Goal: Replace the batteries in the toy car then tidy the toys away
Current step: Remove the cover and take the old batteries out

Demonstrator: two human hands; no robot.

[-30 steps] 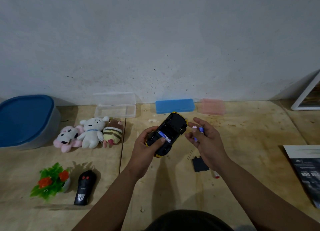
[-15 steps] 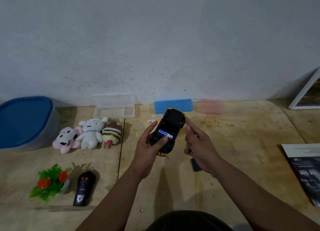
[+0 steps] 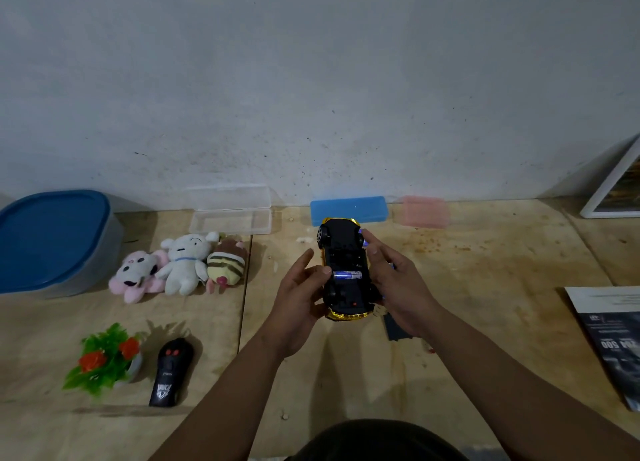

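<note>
A yellow toy car [image 3: 344, 252] is held upside down above the wooden table, black underside up, between both hands. My left hand [image 3: 300, 296] grips its left side, the thumb pressing on a blue battery [image 3: 347, 275] lying in the open compartment. My right hand [image 3: 398, 280] holds the car's right side with a blue battery tucked in its fingers, mostly hidden. The black battery cover [image 3: 394, 329] lies on the table under my right wrist. A black remote [image 3: 170, 372] lies at the lower left.
Three plush toys [image 3: 180, 265] lie left of the car. A blue-lidded tub [image 3: 52, 239] stands far left, a plastic plant [image 3: 104, 358] in front. Clear [image 3: 231, 214], blue [image 3: 348, 209] and pink [image 3: 424, 211] cases line the wall. A booklet [image 3: 613, 336] and a frame [image 3: 616, 187] are at right.
The car has turned from a diagonal to pointing straight away from me. My right hand came in from the right and closed onto the car's right side, still carrying a battery.
</note>
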